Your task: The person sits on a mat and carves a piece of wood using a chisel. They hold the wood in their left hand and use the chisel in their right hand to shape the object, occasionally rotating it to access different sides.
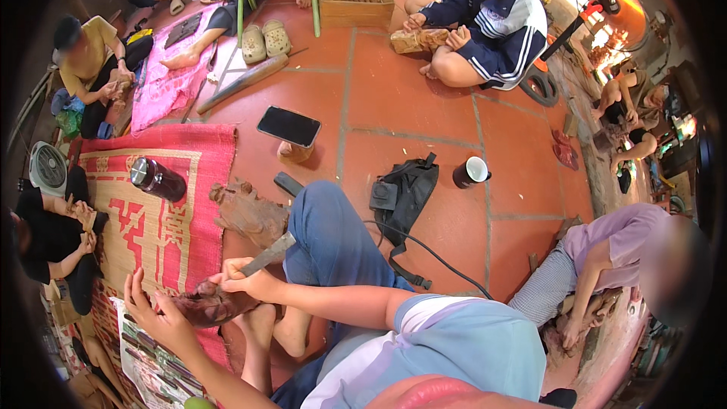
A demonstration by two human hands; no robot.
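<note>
A dark reddish-brown wood carving (216,304) rests low in front of me, above my bare feet. My right hand (248,282) is closed round a flat greyish bar-like tool (269,254), whose wide end points up toward my knee; its other end is hidden by the fingers. At the left end of the carving is my left hand (163,316), its fingers stretched apart and its palm side against or close to the wood. A larger rough carving (250,216) lies beyond, beside my bent knee.
Carving tools (151,360) lie on paper at lower left. A thermos (157,179) stands on a red mat (208,151). Ahead are a phone (289,127) on a wooden block, a black bag (405,193) with a cable, and a cup (471,172). Several people sit around.
</note>
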